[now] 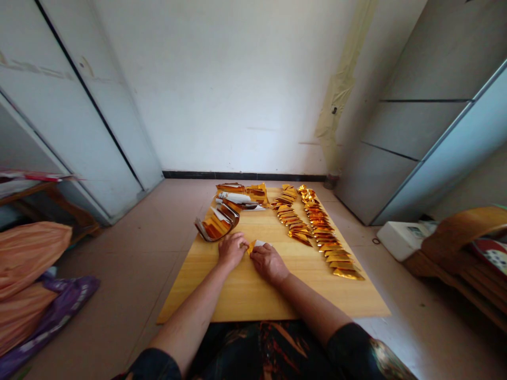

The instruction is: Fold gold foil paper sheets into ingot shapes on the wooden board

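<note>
On the wooden board [245, 295] my left hand [231, 249] and my right hand [268, 261] press together on a small piece of gold foil paper [254, 245] with a white underside. Both hands have their fingers curled onto the paper, which lies on the board between them. A curled stack of unfolded gold sheets [216, 224] sits just beyond my left hand. Two rows of folded gold pieces [320, 232] run away from me to the right of my right hand.
More gold sheets and folded pieces [241, 195] lie at the board's far end. Orange and purple bags [35, 285] lie on the floor at left. A wooden chair [463, 237] and a white box [400, 237] stand at right. White cabinets flank both sides.
</note>
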The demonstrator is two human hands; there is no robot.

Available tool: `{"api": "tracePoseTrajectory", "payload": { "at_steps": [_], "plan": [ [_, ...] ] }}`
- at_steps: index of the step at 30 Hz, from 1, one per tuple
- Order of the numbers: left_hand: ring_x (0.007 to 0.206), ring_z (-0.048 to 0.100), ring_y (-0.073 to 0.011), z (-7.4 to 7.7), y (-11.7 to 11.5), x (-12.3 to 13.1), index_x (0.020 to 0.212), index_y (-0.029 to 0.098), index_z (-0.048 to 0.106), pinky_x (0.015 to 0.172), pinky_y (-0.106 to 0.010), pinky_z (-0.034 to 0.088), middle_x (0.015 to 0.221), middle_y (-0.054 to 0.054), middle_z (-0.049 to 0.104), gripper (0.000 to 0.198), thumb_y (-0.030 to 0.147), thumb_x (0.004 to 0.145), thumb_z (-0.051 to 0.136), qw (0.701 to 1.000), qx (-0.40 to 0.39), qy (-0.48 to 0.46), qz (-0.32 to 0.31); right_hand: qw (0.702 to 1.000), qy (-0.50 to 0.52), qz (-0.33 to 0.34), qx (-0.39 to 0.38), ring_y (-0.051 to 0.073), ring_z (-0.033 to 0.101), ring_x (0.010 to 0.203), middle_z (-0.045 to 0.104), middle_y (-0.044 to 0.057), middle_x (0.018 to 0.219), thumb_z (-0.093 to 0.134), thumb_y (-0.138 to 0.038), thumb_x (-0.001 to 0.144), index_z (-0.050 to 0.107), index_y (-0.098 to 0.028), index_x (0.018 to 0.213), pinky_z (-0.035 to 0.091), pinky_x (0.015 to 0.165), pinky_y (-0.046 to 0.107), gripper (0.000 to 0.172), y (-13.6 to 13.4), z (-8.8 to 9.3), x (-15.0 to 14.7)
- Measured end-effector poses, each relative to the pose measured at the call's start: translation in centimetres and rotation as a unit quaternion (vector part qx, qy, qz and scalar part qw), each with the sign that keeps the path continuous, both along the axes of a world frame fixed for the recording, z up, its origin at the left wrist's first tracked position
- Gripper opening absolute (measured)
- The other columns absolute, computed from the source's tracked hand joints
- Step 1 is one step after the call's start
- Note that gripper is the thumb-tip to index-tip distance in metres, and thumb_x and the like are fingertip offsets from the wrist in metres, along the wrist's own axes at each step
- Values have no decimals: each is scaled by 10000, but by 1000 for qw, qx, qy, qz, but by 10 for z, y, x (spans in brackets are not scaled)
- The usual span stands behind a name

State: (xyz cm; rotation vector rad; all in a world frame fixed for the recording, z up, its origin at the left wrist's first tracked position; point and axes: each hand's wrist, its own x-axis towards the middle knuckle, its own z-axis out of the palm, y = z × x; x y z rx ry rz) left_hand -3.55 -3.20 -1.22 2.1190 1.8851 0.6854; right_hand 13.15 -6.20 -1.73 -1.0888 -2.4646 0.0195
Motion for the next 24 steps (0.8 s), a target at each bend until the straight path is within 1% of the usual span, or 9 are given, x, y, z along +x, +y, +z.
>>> {"api": "tracePoseTrajectory", "payload": {
  "at_steps": [7,11,13,15,16,18,19,21,24],
  "plan": [
    [1025,540,-216,-2,-1,7,765,262,682,860,-370,390,1161,23,650,127,196,774,574,999,31,4,20,1000,-6,-4,-12,157,473,807,616,35,843,471,-202,932,671,-210,843,361,773,266,218,-1,1,1],
    [989,541,-205,-3,-4,9,847,241,672,852,-352,411,1081,-9,674,229,107,774,501,997,66,-4,43,1000,-6,-11,-20,159,477,809,625,37,854,491,-205,920,679,-209,831,363,764,264,208,-2,3,1],
    [980,545,-195,-3,-9,7,892,222,668,880,-343,422,1016,-28,682,309,44,756,455,994,104,-20,13,1000,-1,-12,-19,162,484,813,631,38,857,496,-206,915,685,-210,842,368,767,265,203,-1,2,1],
    [967,549,-190,-3,-16,4,884,212,669,890,-339,440,959,-40,680,348,12,748,418,989,134,-37,-51,1000,3,-11,-20,162,493,811,639,40,861,499,-194,908,692,-210,865,376,770,267,198,0,0,0],
    [957,554,-186,-3,-19,3,886,214,669,881,-335,454,941,-42,678,373,-2,737,404,986,136,-43,-88,1000,5,-9,-20,162,498,808,643,43,865,501,-185,903,695,-209,879,380,771,269,197,1,-1,0],
    [949,568,-175,-4,-26,1,956,219,660,874,-326,473,953,-42,677,440,-23,715,383,981,121,-46,-146,1000,8,-6,-20,164,512,816,651,53,877,500,-166,895,697,-203,908,390,777,274,200,2,-2,-1],
    [947,576,-170,-5,-28,1,1003,220,649,876,-324,476,970,-41,677,471,-28,707,380,980,111,-42,-163,1000,12,-3,-19,167,520,824,655,58,886,499,-158,891,696,-198,919,394,785,278,203,2,-3,-1],
    [938,590,-174,-5,-32,1,1079,217,620,877,-331,473,989,-48,678,489,-15,713,393,980,94,-17,-174,1000,25,10,-15,169,539,842,663,66,902,500,-138,881,692,-189,929,400,803,283,205,1,-1,0],
    [930,595,-196,-1,-35,2,1095,209,607,856,-340,459,980,-65,676,415,43,747,452,979,84,32,-180,997,52,44,-21,162,564,869,664,64,926,515,-129,865,682,-193,924,405,823,278,188,-2,4,8]
  ]
}}
